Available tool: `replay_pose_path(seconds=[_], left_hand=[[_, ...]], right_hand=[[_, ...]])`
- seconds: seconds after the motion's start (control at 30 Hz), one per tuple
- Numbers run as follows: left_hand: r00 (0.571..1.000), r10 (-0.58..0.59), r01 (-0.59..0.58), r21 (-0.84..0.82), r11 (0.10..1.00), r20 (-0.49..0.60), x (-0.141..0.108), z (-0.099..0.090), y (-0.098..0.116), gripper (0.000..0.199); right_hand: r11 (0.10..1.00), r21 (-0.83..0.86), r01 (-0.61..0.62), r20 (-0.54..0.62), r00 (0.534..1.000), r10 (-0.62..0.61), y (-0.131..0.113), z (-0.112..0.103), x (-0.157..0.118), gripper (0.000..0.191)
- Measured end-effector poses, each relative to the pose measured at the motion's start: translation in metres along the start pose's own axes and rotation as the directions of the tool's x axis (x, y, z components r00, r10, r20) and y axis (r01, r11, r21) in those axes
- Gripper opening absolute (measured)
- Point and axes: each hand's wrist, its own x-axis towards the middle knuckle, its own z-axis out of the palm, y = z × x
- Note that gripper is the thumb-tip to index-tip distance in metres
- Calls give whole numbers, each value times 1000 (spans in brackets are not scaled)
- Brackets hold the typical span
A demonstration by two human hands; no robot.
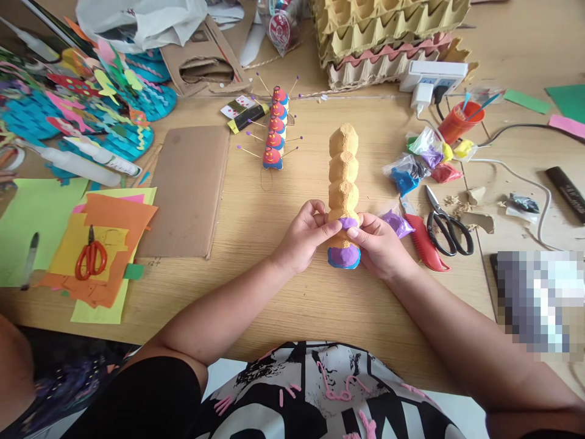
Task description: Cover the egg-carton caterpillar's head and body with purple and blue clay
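Both hands are on an egg carton strip [343, 164], a row of several yellow-orange bumps lying lengthwise on the table. The bump closest to me is covered with purple clay [343, 255] and has a blue band round its base. More purple clay sits on top of the second bump. My left hand [307, 235] grips the strip's left side, its thumb pressing that clay. From the right, my right hand [378, 244] holds the same bump, thumb on the clay too. A bag of purple clay [398, 223] lies just beyond my right hand.
A finished-looking red and blue caterpillar [275, 131] with sticks stands behind. Cardboard [185, 189] and orange scissors [91, 259] lie left; black scissors [445, 225], a red cutter [425, 244], clay bags [404, 180] and an orange cup [457, 122] right. Egg trays [388, 30] are stacked behind.
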Motion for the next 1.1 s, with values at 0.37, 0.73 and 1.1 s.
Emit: replay_pose_path(seconds=[0.37, 0.73, 1.1], left_hand=[[1000, -15, 15, 1, 1000, -20, -1, 1, 1, 60], [999, 33, -33, 23, 999, 13, 1, -1, 3, 61], [997, 33, -41, 113, 993, 70, 2, -4, 3, 71]], right_hand=[[1000, 3, 9, 12, 1000, -9, -1, 0, 0, 40], [991, 129, -20, 45, 999, 14, 5, -2, 1, 37], [996, 88, -35, 43, 999, 31, 3, -3, -1, 42]])
